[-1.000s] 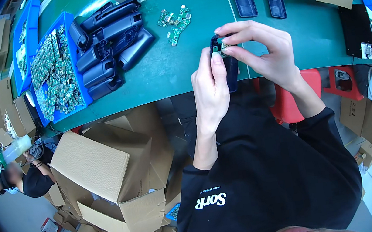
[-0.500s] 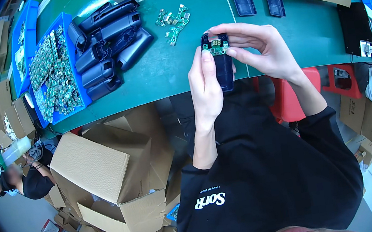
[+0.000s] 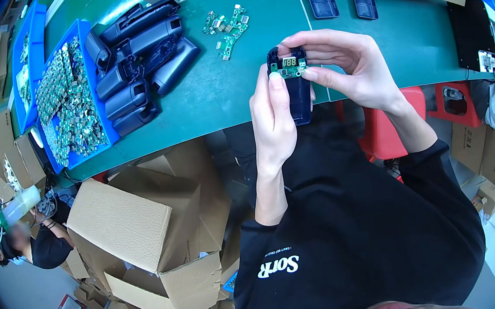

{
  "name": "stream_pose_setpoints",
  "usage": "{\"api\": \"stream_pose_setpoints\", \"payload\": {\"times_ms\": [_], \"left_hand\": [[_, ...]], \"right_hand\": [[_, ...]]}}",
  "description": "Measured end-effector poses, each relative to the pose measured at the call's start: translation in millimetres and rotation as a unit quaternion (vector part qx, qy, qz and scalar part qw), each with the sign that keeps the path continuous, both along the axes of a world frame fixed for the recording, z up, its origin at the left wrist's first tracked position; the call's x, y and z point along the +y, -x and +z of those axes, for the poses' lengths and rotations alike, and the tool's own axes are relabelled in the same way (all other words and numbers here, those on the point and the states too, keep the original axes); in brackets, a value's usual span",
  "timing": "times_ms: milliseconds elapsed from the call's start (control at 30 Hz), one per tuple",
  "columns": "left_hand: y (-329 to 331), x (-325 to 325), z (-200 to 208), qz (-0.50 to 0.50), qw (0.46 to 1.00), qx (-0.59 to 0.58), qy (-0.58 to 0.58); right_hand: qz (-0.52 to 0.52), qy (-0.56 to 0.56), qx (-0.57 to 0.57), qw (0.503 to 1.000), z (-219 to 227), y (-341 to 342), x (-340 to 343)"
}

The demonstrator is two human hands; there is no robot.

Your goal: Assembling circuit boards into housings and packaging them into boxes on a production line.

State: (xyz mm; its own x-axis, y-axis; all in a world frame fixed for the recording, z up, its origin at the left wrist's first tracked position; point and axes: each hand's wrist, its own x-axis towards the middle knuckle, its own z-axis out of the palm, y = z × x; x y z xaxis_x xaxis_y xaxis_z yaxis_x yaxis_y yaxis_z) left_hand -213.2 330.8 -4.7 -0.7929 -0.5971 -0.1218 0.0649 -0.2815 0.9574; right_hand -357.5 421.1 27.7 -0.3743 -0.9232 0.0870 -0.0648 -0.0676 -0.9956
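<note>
Between my two hands, just in front of the table edge, is a dark plastic case half, its long hollow side facing up. A small green circuit board with a digit display lies across its upper end. My left hand grips the case's left side, thumb on the board's left end. My right hand curls around the top and right side, its thumb pressing the board's right end. Fingers behind the case are partly hidden. Several loose circuit boards lie on the green table beyond my left hand.
Two more case halves with boards lie at the far right. Dark casings are piled at left beside a blue bin of boards. An open carton stands below the table edge; a red stool is at right. Another person sits at far left.
Both hands hold nearly the same grip on the case and board. The table scene has shifted slightly left in the picture.
</note>
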Motion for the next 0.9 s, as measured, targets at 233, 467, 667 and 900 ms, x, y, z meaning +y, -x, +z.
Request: {"api": "stream_pose_setpoints", "payload": {"times_ms": [233, 467, 667, 900], "left_hand": [[0.9, 1.4, -2.6, 0.003, 1.000, 0.001, -0.014], [2.8, 0.2, 0.7, -0.012, 0.991, 0.022, -0.128], [2.9, 2.5, 1.5, 0.000, 0.995, 0.007, -0.104], [3.1, 1.6, 4.3, 0.019, 1.000, -0.002, -0.014]], "right_hand": [[-0.013, -0.007, -0.012, 1.000, -5.5, -1.3, -1.4], [-0.020, 0.017, -0.055, 0.998, -16.1, -7.7, -3.4], [-0.013, 0.005, -0.019, 1.000, -10.2, -5.5, 0.4], [0.002, -0.047, -0.092, 0.995, -3.7, -8.9, 0.8]]}}
